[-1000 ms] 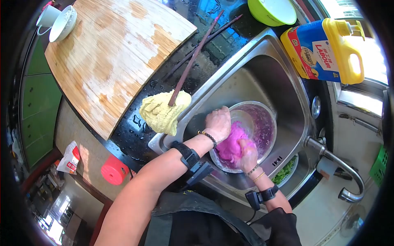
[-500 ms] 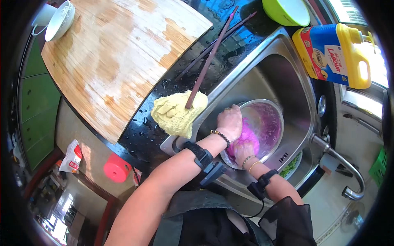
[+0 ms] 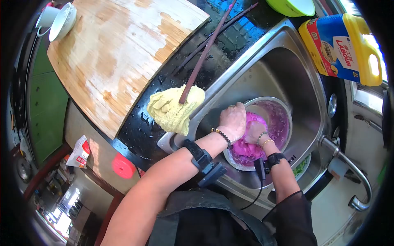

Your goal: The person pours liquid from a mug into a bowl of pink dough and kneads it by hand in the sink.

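Note:
A round metal bowl [image 3: 287, 119] sits in the sink, its inner wall smeared pink. Inside it lies a lump of bright pink dough [image 3: 246, 148]. My left hand [image 3: 233, 121] grips the bowl's left rim, its fingers curled over the edge. Pressed into the dough is my right hand [image 3: 256, 133], closed, with its fingertips hidden. On the counter beside the sink rests a mass of pale yellow dough [image 3: 174, 110], and the end of a brown chopstick [image 3: 201, 67] lies on it.
A wooden board [image 3: 119, 53] with a white bowl [image 3: 63, 22] covers the left counter. Around the steel sink [image 3: 271, 61] are a yellow detergent jug [image 3: 342, 49], a green bowl [image 3: 293, 6] and a faucet [image 3: 353, 166]. Chopped greens [image 3: 303, 167] sit in the smaller basin.
My right hand has moved up and forward within the bowl, and more pink dough shows below it. My left hand stays on the rim. The whole view has shifted slightly.

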A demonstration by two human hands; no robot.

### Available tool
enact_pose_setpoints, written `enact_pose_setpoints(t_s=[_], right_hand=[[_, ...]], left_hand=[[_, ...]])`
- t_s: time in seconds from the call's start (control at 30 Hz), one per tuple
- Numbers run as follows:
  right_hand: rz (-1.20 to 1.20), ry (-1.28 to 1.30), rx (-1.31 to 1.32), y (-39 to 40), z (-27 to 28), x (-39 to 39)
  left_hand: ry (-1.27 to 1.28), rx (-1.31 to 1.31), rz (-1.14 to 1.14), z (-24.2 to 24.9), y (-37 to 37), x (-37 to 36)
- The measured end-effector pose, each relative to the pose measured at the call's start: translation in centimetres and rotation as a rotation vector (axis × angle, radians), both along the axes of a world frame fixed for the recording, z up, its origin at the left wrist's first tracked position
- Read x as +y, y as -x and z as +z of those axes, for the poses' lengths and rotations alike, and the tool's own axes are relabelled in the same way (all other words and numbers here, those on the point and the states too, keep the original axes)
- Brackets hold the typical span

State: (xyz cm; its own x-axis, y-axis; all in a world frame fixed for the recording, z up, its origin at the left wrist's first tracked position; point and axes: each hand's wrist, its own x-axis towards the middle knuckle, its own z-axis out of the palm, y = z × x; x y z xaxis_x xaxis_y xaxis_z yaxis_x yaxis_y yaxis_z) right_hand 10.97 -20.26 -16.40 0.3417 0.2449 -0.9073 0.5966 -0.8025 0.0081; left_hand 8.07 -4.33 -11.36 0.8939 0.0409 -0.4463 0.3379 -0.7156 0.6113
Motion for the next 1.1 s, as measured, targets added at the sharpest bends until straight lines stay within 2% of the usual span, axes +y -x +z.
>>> enact_pose_setpoints(t_s=[0.1, 0.17, 0.2, 0.23, 0.3, 0.37, 0.4, 0.43, 0.5, 0.57, 0.63, 0.67, 0.77, 0.9, 0.93, 1.0, 1.1], right_hand=[[0.002, -0.074, -0.009, 0.8, -1.6, -3.1], [-0.298, -0.392, -0.189, 2.3, -1.3, -4.1], [-0.42, -0.402, -0.139, 2.8, 0.0, -4.1], [-0.417, -0.401, -0.142, 3.1, 1.7, -4.1], [-0.564, -0.604, 0.017, 3.1, 6.1, -3.7], [-0.857, -0.816, 0.222, 2.6, 9.6, -5.6], [-0.769, -0.822, 0.102, 1.7, 9.8, -6.7], [-0.524, -0.749, -0.131, 0.4, 9.9, -6.6], [-0.338, -0.677, -0.264, -1.5, 8.1, -3.7], [-0.191, -0.609, -0.281, -2.4, 4.8, 0.6], [-0.11, -0.265, -0.121, -1.8, -0.2, 2.8], [-0.026, -0.171, -0.126, -1.3, 0.9, 4.2], [0.011, -0.206, -0.149, -0.5, 2.3, 3.0], [0.003, -0.445, -0.254, 2.4, 5.8, -1.0], [-0.003, -0.44, -0.255, 2.8, 7.1, -1.7], [-0.008, -0.611, -0.262, 3.5, 9.6, -2.7], [-0.032, -0.645, -0.312, 4.7, 11.3, -4.4]], left_hand=[[0.029, -0.007, 0.026, -0.6, 0.1, -0.2], [0.021, -0.049, 0.04, -0.5, 0.1, -0.1], [0.011, -0.074, 0.03, -0.4, 0.2, -0.1], [0.013, -0.077, 0.032, -0.3, 0.2, -0.1], [-0.004, -0.043, 0.035, -0.2, -0.3, -0.1], [-0.039, 0.008, -0.016, 0.1, -0.5, 0.2], [-0.037, 0.012, -0.03, 0.1, -0.6, 0.2], [-0.033, 0.009, -0.033, 0.3, -0.5, 0.1], [-0.03, 0.037, -0.048, 0.5, -0.7, 0.5], [-0.056, 0.046, -0.041, 0.1, -0.7, 0.4], [-0.024, -0.038, 0.007, -0.2, -0.4, 0.2], [-0.018, -0.022, 0.001, -0.1, -0.5, 0.3], [-0.007, -0.015, -0.018, -0.1, -0.5, 0.0], [0.013, 0.095, -0.063, -0.2, -0.4, 0.2], [0.017, 0.095, -0.07, -0.2, -0.4, 0.2], [0.006, 0.06, -0.04, -0.2, -0.5, 0.2], [0.013, 0.03, -0.038, 0.5, -0.7, 0.4]])
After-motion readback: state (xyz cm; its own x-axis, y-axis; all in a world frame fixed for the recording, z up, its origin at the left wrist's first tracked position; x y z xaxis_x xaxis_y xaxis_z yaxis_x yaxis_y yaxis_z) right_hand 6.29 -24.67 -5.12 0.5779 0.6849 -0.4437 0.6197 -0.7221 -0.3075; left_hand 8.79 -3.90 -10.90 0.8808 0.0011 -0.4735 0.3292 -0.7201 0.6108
